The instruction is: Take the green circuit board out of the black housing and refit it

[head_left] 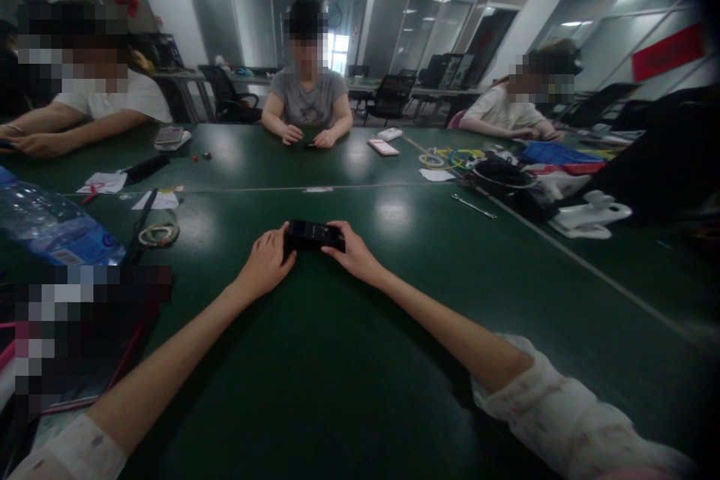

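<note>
A small black boxy device [311,235] with a dark display area and small markings sits between my two hands over the green table [337,360]. My left hand [273,259] grips its left end, with the thumb at the near side. At the right end, my right hand [352,249] pinches it between thumb and fingers. The device's exact kind cannot be made out. Its underside is hidden, so I cannot tell whether it rests on the table.
A large water bottle [56,225] lies at the left, near a coiled cable [158,234]. To the right are a wrench [473,206], a white plastic part [590,216] and heaped cables [450,157]. Phones [383,146] lie farther back. Several people sit around the table.
</note>
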Tool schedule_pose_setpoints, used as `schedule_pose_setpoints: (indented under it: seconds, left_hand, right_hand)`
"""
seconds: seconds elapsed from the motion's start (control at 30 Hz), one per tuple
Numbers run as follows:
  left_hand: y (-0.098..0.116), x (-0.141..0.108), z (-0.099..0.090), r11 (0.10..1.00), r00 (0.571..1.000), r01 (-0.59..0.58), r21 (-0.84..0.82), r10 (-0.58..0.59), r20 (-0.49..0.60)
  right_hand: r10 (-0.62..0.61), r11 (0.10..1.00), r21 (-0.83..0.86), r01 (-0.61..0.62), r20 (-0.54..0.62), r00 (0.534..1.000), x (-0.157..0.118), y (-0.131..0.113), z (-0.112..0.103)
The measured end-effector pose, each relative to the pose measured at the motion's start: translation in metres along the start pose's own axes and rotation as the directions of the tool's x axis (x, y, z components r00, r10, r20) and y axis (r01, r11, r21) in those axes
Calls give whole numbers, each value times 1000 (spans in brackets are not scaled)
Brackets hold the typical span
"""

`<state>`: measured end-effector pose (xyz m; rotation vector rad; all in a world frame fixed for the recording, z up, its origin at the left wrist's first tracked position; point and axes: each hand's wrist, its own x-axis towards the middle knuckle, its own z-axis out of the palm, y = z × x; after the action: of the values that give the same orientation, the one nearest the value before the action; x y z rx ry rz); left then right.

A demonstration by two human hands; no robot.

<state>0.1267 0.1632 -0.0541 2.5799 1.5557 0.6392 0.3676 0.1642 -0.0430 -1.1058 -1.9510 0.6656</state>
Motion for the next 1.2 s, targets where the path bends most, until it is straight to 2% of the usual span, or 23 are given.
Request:
schedule_pose_setpoints:
  seconds: [0.23,0.43,0.8,1.2]
  left_hand:
    - [2,0,-2,1000,1000,-4,11,4,-4]
    - [4,1,-5,1000,1000,9,11,-9,19]
    - [2,3,-2,1000,1000,10,22,-10,4]
    - [5,2,-7,1000,1000,5,21,-6,29]
  right_hand:
    - [9,1000,11,-9,-9,1000,2,1,1]
    - [20,1000,17,-20,27,999,0,0,-2]
    - [9,1000,-4,-9,-9,1000,0,2,0]
    - [23,1000,9,-22,-26,999,2,3,1]
